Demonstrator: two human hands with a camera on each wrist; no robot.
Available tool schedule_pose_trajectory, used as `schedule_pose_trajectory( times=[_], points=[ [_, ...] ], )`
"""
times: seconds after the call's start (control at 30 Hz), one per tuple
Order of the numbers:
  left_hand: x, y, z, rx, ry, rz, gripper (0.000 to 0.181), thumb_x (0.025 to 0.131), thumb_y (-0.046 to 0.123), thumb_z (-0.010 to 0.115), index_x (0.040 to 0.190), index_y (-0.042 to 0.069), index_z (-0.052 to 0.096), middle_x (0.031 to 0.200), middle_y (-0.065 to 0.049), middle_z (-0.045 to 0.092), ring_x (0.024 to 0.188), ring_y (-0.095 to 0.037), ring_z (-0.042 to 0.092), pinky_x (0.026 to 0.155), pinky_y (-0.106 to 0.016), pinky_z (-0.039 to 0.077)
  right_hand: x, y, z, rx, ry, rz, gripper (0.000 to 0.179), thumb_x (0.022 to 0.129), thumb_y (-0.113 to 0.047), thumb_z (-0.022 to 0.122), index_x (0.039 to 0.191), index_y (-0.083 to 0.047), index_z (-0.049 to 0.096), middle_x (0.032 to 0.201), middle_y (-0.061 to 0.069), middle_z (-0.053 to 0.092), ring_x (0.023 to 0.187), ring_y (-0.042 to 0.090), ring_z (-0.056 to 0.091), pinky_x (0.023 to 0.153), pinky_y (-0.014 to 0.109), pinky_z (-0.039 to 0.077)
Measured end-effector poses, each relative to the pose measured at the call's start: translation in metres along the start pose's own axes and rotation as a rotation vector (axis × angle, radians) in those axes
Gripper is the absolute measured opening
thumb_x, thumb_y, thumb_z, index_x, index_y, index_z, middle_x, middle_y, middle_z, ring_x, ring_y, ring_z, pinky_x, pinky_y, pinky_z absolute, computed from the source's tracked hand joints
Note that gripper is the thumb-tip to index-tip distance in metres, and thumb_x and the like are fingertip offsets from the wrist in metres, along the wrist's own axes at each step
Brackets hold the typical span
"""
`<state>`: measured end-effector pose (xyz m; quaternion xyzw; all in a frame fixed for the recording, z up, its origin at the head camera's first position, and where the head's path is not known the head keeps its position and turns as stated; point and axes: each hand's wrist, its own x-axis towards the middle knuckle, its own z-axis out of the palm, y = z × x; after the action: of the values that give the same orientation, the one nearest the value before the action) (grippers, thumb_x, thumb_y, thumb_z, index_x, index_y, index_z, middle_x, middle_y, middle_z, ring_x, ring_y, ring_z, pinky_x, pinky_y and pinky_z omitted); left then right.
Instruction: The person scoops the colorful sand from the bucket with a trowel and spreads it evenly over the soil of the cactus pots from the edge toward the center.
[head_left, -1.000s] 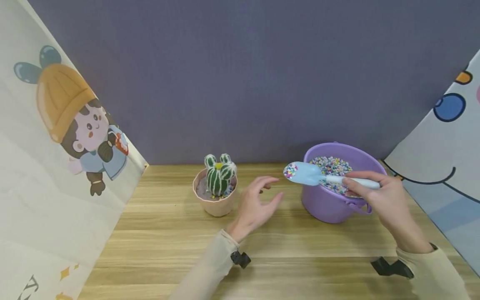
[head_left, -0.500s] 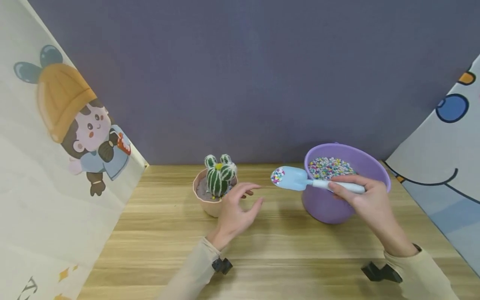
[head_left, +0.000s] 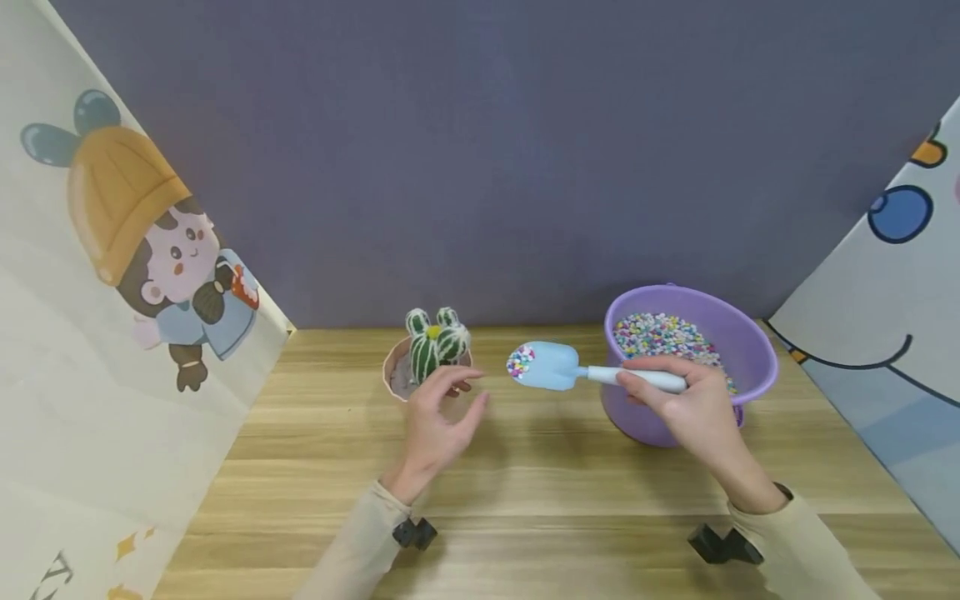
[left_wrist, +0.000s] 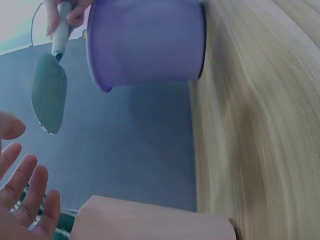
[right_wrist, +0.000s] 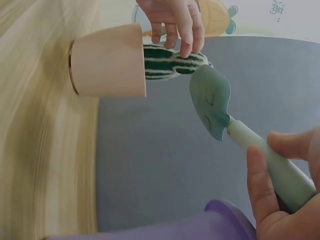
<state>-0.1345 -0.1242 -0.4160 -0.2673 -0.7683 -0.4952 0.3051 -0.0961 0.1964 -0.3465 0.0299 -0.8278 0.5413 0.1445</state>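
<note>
My right hand (head_left: 686,400) grips the white handle of a light blue trowel (head_left: 551,367), with small multicoloured pebbles (head_left: 520,361) heaped at the tip of its blade. The trowel is held level above the table, between a purple bucket (head_left: 637,417) and a potted cactus (head_left: 438,346). My left hand (head_left: 435,425) holds nothing; its fingers are loosely bent in front of the cactus and hide part of the pink pot (right_wrist: 107,62). In the right wrist view those fingers overlap the green-and-white cactus. The pot holds grey soil.
More coloured pebbles (head_left: 660,333) fill the lower part of the bucket at the right. A dark grey panel (head_left: 480,167) stands behind the wooden table (head_left: 315,467), with printed white panels at the left and right sides.
The right hand has carried the loaded trowel leftward, away from over the bucket. The left hand has moved left too, to in front of the cactus pot.
</note>
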Motion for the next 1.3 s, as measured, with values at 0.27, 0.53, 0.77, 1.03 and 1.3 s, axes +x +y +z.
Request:
schedule_pose_trajectory(
  times=[0.27, 0.53, 0.77, 1.03, 1.3],
  points=[
    [-0.005, -0.009, -0.013, -0.030, 0.028, -0.029, 0.027, 0.087, 0.000, 0.081, 0.112, 0.005, 0.076, 0.109, -0.011, 0.078, 0.090, -0.027, 0.070, 0.075, -0.037, 0.063, -0.001, -0.001, 0.020, -0.037, -0.026, -0.029, 0.022, 0.090, -0.018, 0.087, 0.106, -0.004, 0.083, 0.081, -0.019, 0.078, 0.075, 0.005, 0.074, 0.068, 0.019, 0.059],
    [-0.004, -0.024, -0.036, 0.035, 0.149, 0.023, 0.025, 0.083, 0.001, 0.081, 0.108, 0.003, 0.076, 0.106, -0.013, 0.078, 0.096, -0.030, 0.069, 0.082, -0.032, 0.059, 0.004, 0.003, 0.039, 0.033, -0.085, -0.024, 0.024, 0.091, -0.015, 0.086, 0.107, 0.001, 0.081, 0.085, 0.008, 0.081, 0.068, 0.011, 0.078, 0.054, 0.027, 0.061],
    [-0.005, -0.044, -0.055, 0.077, 0.210, -0.057, 0.033, 0.083, 0.000, 0.081, 0.115, -0.001, 0.074, 0.112, -0.017, 0.076, 0.100, -0.035, 0.064, 0.088, -0.031, 0.054, 0.008, -0.003, 0.052, 0.030, -0.128, -0.004, 0.027, 0.090, -0.018, 0.087, 0.110, -0.001, 0.081, 0.096, 0.018, 0.082, 0.072, 0.009, 0.078, 0.052, 0.024, 0.056],
    [-0.011, -0.062, -0.070, 0.199, 0.005, -0.282, 0.068, 0.085, 0.024, 0.082, 0.145, -0.001, 0.058, 0.159, -0.021, 0.050, 0.147, -0.043, 0.044, 0.121, -0.069, 0.033, 0.014, -0.008, 0.068, -0.007, -0.143, 0.012, 0.027, 0.090, -0.021, 0.088, 0.109, -0.003, 0.082, 0.094, 0.016, 0.082, 0.071, 0.017, 0.078, 0.053, 0.024, 0.057],
    [-0.013, -0.078, -0.082, 0.211, -0.198, -0.365, 0.087, 0.091, 0.035, 0.079, 0.164, 0.009, 0.039, 0.174, -0.011, 0.032, 0.159, -0.040, 0.030, 0.126, -0.074, 0.023, 0.027, -0.019, 0.083, -0.048, -0.172, -0.024, 0.024, 0.088, -0.022, 0.088, 0.104, -0.005, 0.083, 0.079, 0.008, 0.080, 0.064, 0.016, 0.070, 0.051, 0.024, 0.053]
  ],
)
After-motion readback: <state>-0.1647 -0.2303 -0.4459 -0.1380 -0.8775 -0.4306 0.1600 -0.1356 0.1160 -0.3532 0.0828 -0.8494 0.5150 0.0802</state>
